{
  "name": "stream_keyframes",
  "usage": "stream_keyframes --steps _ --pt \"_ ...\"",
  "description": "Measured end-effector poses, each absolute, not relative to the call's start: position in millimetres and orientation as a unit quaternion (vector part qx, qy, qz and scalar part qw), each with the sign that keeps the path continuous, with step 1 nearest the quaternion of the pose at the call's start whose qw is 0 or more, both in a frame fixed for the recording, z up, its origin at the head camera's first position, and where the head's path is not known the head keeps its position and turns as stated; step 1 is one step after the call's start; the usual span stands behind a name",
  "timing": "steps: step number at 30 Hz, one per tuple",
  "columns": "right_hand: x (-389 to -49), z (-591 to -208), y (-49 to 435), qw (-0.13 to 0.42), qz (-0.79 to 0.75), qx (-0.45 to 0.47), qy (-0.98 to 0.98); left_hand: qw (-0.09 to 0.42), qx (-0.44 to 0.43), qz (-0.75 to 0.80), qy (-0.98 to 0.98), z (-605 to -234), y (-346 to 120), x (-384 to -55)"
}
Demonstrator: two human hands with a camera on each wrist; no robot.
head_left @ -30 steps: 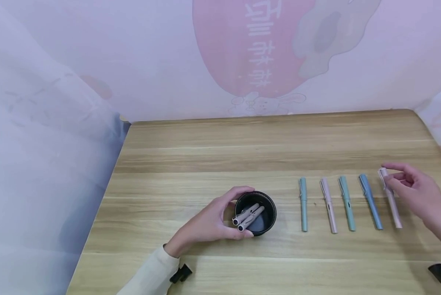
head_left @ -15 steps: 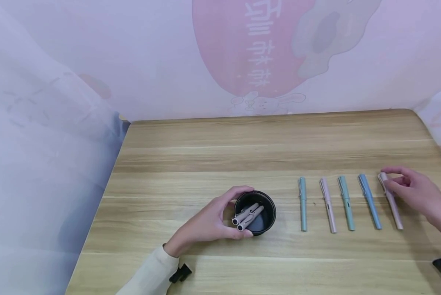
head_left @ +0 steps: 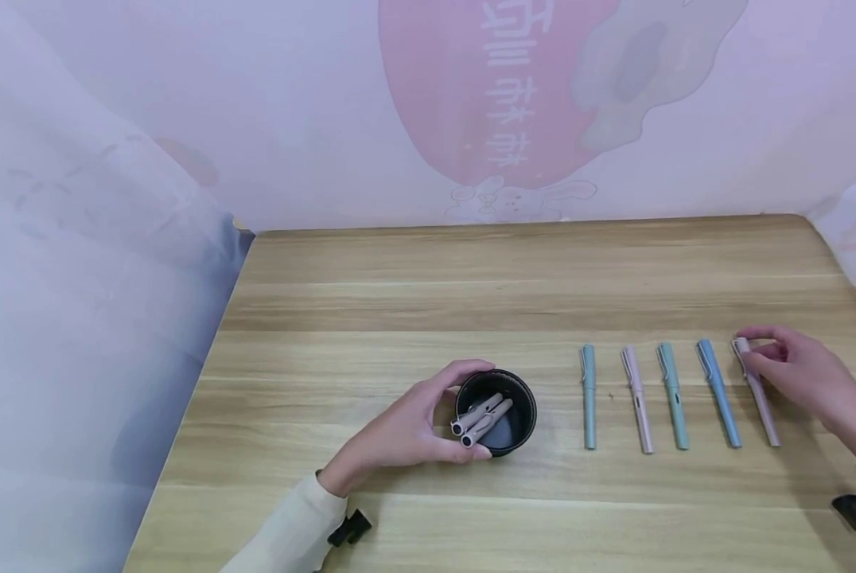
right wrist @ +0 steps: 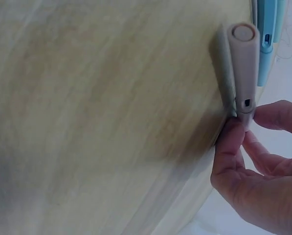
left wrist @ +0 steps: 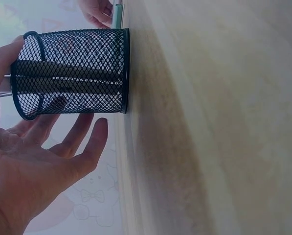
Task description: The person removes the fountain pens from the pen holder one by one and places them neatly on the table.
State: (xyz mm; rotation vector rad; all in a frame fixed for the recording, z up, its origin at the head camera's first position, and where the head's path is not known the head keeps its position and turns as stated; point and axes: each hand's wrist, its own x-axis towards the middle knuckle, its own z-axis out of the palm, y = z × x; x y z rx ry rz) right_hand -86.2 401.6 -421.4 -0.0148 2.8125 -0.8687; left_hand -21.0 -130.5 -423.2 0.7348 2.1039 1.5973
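My left hand (head_left: 422, 418) grips a black mesh pen cup (head_left: 528, 422), thumb and fingers on either side of its rim. In the left wrist view the mesh cup (left wrist: 77, 73) stands on the wooden table. Two greyish-pink pens (head_left: 487, 422) lean inside it. At the right end of a row of pens, my right hand (head_left: 803, 370) pinches the cap end of a pale pink pen (head_left: 763, 406). The right wrist view shows this pink pen (right wrist: 244, 68) between thumb and fingers, its barrel end towards the camera.
Left of the held pen lie a blue pen (head_left: 718, 394), a green pen (head_left: 673, 395), a pink pen (head_left: 637, 399) and a teal pen (head_left: 589, 398), spaced apart. Behind the wooden table (head_left: 399, 302) hangs a printed pink-and-white cloth (head_left: 292, 119).
My right hand and the pink pen's cap end have shifted slightly, down and a little left. The left hand and the cup stay in place.
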Motion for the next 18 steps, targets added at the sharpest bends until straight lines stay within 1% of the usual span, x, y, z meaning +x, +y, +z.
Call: stream_keyframes --steps 5,18 --pt "-87.0 -420.6 398.2 0.103 -0.28 0.003 0.954 0.198 0.264 0.573 0.75 -422.0 -130.7 -20.6" --pt "-81.4 -417.9 393.5 0.092 -0.278 0.035 0.956 0.194 0.267 0.565 0.757 -421.0 -132.0 -20.9"
